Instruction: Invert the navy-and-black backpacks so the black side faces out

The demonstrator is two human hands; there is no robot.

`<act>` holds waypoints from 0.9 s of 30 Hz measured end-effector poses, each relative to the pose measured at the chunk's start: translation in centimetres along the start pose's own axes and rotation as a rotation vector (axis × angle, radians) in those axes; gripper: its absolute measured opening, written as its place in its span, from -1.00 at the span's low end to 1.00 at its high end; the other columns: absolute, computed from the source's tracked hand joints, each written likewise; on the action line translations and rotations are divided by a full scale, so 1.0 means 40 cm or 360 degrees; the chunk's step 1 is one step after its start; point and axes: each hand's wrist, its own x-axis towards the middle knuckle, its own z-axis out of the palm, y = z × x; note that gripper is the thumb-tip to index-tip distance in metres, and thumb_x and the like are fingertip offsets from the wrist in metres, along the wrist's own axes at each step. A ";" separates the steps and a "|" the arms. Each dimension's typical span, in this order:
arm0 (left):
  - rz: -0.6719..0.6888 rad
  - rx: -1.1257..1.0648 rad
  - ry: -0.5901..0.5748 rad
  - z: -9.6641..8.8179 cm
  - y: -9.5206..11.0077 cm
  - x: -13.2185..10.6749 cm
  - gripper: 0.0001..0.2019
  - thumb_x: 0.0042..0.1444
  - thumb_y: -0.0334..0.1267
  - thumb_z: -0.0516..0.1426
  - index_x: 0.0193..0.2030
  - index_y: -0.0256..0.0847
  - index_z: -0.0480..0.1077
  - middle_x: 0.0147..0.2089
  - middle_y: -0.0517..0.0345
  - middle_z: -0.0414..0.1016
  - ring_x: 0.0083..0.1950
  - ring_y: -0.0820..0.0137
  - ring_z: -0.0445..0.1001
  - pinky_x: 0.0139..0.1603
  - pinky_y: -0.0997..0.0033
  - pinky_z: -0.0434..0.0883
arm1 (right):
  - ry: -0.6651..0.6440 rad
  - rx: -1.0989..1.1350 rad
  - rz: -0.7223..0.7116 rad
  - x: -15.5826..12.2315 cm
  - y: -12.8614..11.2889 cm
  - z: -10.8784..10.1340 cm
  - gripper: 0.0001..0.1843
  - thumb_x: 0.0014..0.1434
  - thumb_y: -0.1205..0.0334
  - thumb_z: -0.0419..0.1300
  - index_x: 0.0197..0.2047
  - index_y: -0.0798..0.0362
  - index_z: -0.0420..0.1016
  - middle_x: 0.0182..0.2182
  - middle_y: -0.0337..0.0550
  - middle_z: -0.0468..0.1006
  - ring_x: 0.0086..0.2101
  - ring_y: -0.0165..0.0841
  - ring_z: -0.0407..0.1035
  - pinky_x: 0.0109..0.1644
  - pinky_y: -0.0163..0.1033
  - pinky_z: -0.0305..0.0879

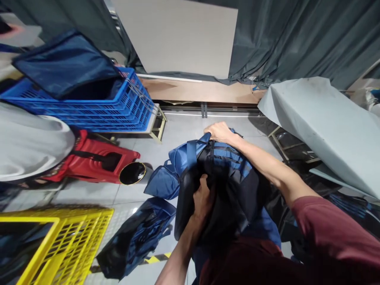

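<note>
A black and blue backpack [231, 178] is held up against my body, its dark opening facing me. At its top edge, my right hand [221, 131] is closed around the blue fabric. My left hand [204, 200] reaches to the dark opening, with the fingers curled on the black cloth; the fingertips are partly in shadow. A blue fabric flap [166, 180] hangs off the bag's left side. On the floor to the left lies another dark blue bag [138, 237].
A yellow crate [86, 237] stands at lower left, near a dark bin [133, 174] and a red plastic chair [97, 158]. Stacked blue crates [118, 109] sit on a low stand. Grey sheeting [326, 118] covers something at right. A wooden bench [202, 91] runs along the back.
</note>
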 end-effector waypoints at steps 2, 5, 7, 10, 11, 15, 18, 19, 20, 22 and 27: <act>-0.0087 -0.0109 0.0017 0.009 0.014 0.011 -0.56 0.47 -0.07 0.30 0.38 -0.12 0.41 0.28 -0.12 0.72 0.19 0.04 0.77 0.09 0.19 0.62 | 0.0106 0.0245 0.0046 0.002 0.054 0.089 -0.72 0.46 0.17 0.24 0.04 0.02 0.78 0.01 0.00 0.75 0.03 -0.18 0.55 -0.09 -0.24 0.18; -0.0147 -0.0234 0.0036 0.017 0.039 0.023 -0.47 0.39 -0.02 0.39 0.38 -0.11 0.42 0.32 -0.12 0.70 0.30 0.04 0.72 0.18 0.19 0.62 | 0.0234 0.0572 0.0126 -0.011 0.111 0.175 -0.58 0.47 0.12 0.26 0.28 0.03 0.73 0.15 -0.03 0.71 0.10 -0.23 0.54 0.09 -0.31 0.28; -0.0170 -0.0268 0.0030 0.007 0.044 0.015 -0.43 0.35 -0.01 0.43 0.38 -0.11 0.42 0.31 -0.13 0.71 0.32 0.04 0.71 0.20 0.22 0.61 | 0.0235 0.0723 0.0177 -0.029 0.127 0.199 -0.46 0.43 0.12 0.29 0.40 0.08 0.65 0.16 -0.02 0.70 0.08 -0.27 0.54 0.16 -0.31 0.30; -0.0123 -0.0262 0.0031 -0.025 0.034 -0.015 -0.35 0.36 0.00 0.43 0.46 -0.10 0.37 0.27 -0.14 0.74 0.28 0.03 0.73 0.12 0.25 0.60 | 0.0260 0.0834 0.0209 -0.081 0.118 0.189 -0.31 0.38 0.20 0.29 0.53 0.16 0.53 0.13 0.01 0.71 0.02 -0.27 0.55 0.20 -0.26 0.35; -0.0095 -0.0248 0.0032 -0.035 0.030 -0.026 -0.32 0.38 0.01 0.41 0.52 -0.09 0.33 0.28 -0.14 0.74 0.26 0.03 0.74 0.10 0.25 0.59 | 0.0283 0.0812 0.0195 -0.105 0.110 0.173 -0.29 0.37 0.22 0.28 0.54 0.16 0.52 0.12 0.02 0.72 0.03 -0.25 0.55 0.23 -0.22 0.36; 0.0007 -0.0025 0.0069 -0.049 0.034 -0.043 -0.29 0.49 -0.04 0.32 0.66 -0.10 0.23 0.24 -0.17 0.76 0.13 -0.02 0.79 0.05 0.20 0.57 | 0.0365 0.0372 -0.0057 -0.199 0.056 0.051 -0.42 0.47 0.14 0.30 0.49 0.01 0.60 0.22 0.07 0.70 0.19 -0.08 0.49 0.41 0.01 0.28; 0.0065 0.0247 0.0107 -0.040 0.047 -0.035 -0.30 0.54 -0.06 0.25 0.69 -0.22 0.23 0.10 -0.24 0.79 0.04 -0.05 0.80 0.02 0.19 0.56 | 0.0283 0.0069 -0.0437 -0.219 -0.018 -0.029 -0.43 0.55 -0.11 0.31 0.48 -0.05 0.61 0.28 0.10 0.66 0.25 0.00 0.47 0.44 0.06 0.24; 0.0080 0.0320 0.0110 -0.036 0.049 -0.033 -0.29 0.55 -0.04 0.23 0.70 -0.25 0.22 0.07 -0.26 0.79 0.03 -0.05 0.80 0.01 0.19 0.56 | 0.0247 -0.0002 -0.0514 -0.213 -0.049 -0.038 -0.37 0.54 -0.19 0.32 0.50 -0.05 0.59 0.26 0.12 0.66 0.23 0.01 0.48 0.41 0.05 0.26; 0.0098 0.0381 0.0114 -0.033 0.048 -0.032 -0.28 0.56 -0.03 0.21 0.72 -0.27 0.20 0.05 -0.28 0.79 0.01 -0.05 0.80 -0.02 0.20 0.56 | 0.0220 -0.0064 -0.0548 -0.203 -0.079 -0.037 -0.31 0.52 -0.26 0.32 0.52 -0.05 0.57 0.24 0.14 0.65 0.20 0.01 0.51 0.36 0.02 0.30; 0.0139 0.0469 0.0141 -0.028 0.041 -0.035 -0.27 0.59 -0.03 0.17 0.74 -0.30 0.16 0.02 -0.29 0.79 -0.03 -0.01 0.80 -0.07 0.24 0.55 | 0.0195 -0.0154 -0.0509 -0.173 -0.134 -0.015 -0.21 0.49 -0.35 0.32 0.56 -0.05 0.52 0.20 0.15 0.65 0.11 -0.03 0.55 0.19 -0.08 0.36; 0.0196 0.0492 0.0191 -0.012 0.021 -0.051 -0.34 0.61 -0.11 0.11 0.72 -0.36 0.20 -0.10 -0.23 0.78 -0.10 0.10 0.77 -0.07 0.33 0.53 | 0.0108 -0.0209 -0.0246 -0.085 -0.181 0.043 -0.30 0.52 -0.44 0.18 0.32 -0.08 0.73 0.02 0.10 0.72 -0.07 -0.12 0.64 -0.15 -0.22 0.19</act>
